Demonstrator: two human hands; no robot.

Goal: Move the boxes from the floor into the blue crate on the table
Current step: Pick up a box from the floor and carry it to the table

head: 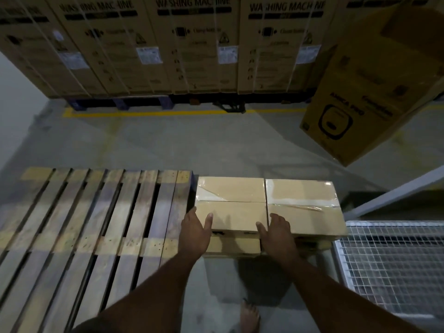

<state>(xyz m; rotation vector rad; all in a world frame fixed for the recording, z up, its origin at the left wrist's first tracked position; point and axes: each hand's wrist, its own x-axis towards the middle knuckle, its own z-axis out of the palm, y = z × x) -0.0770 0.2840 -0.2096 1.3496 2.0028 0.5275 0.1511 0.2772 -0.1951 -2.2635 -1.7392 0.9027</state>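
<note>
Both hands reach the near-left box point(231, 216) of the floor stack — left hand point(195, 233) and right hand point(278, 233) flank its sides, fingers spread wide, not yet gripping. The neighbouring box point(302, 203) waits beside the wooden pallet point(96, 212); the blue crate is out of view — nothing visibly moved.
</note>
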